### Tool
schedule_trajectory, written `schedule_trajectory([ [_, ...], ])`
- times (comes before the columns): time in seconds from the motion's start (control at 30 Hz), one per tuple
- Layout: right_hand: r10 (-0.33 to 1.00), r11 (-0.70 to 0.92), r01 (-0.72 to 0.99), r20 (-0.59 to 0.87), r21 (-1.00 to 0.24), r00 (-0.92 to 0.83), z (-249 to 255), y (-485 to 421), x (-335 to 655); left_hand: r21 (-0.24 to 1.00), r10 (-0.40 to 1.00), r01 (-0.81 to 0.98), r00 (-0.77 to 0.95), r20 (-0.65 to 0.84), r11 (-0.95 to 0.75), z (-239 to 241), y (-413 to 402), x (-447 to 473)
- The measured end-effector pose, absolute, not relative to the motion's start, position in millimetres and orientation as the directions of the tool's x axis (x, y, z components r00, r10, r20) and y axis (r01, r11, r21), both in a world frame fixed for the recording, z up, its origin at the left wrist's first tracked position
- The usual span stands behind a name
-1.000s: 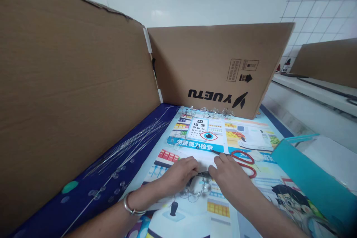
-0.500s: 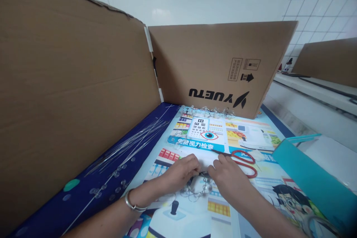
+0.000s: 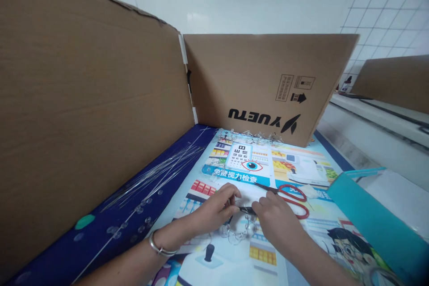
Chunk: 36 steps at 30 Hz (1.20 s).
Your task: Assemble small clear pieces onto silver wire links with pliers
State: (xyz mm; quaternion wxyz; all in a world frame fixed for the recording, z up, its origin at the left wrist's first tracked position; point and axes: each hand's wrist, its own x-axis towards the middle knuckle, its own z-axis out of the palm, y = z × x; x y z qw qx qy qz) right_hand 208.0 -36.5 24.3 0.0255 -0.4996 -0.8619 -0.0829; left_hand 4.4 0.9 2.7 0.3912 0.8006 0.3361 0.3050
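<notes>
My left hand is curled over the printed mat, its thumb tip at the left end of a dark narrow piece. What its fingers pinch is hidden. My right hand is closed around the other end of that dark piece, which spans the small gap between both hands. Just below, a loop of clear beads on thin wire rests on the mat and runs up under my fingers. Red-handled scissors lie beside my right hand, their dark blades pointing left.
Thin clear strands and loose clear beads lie on the blue cloth at left, near a green disc. Cardboard panels stand at the left and back. More beaded wire lines the back panel. A teal box sits at right.
My hands have parted slightly, so more of the dark piece shows between them. The left thumb and forefinger have spread a little. The view has tilted slightly.
</notes>
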Motion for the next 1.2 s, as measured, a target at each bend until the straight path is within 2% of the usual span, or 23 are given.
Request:
schedule_trajectory([
  [0.13, 0.876, 0.436, 0.895, 0.182, 0.095, -0.446, 24, -36, 209, 0.969, 0.829, 0.169, 0.556, 0.057, -0.180, 3, -1, 5],
  [0.23, 0.877, 0.412, 0.906, 0.227, 0.101, -0.424, 25, -34, 210, 0.999, 0.832, 0.032, 0.555, 0.000, -0.021, 1, 0, 9],
  [0.33, 0.875, 0.405, 0.908, 0.241, 0.105, -0.419, 24, -33, 210, 0.997, 0.852, -0.051, 0.524, -0.023, 0.058, -4, 2, 13],
  [0.63, 0.898, 0.386, 0.922, 0.213, 0.035, -0.384, 24, -34, 209, 0.995, 0.880, 0.015, 0.468, 0.079, -0.097, -9, 0, 12],
  [1.0, 0.905, 0.383, 0.924, 0.197, 0.004, -0.376, 25, -38, 204, 0.985, 0.909, 0.070, 0.399, 0.120, -0.161, -4, -3, 16],
  [1.2, 0.884, 0.396, 0.916, 0.245, 0.061, -0.398, 22, -38, 204, 0.988, 0.898, 0.065, 0.428, 0.101, -0.142, -2, -3, 16],
])
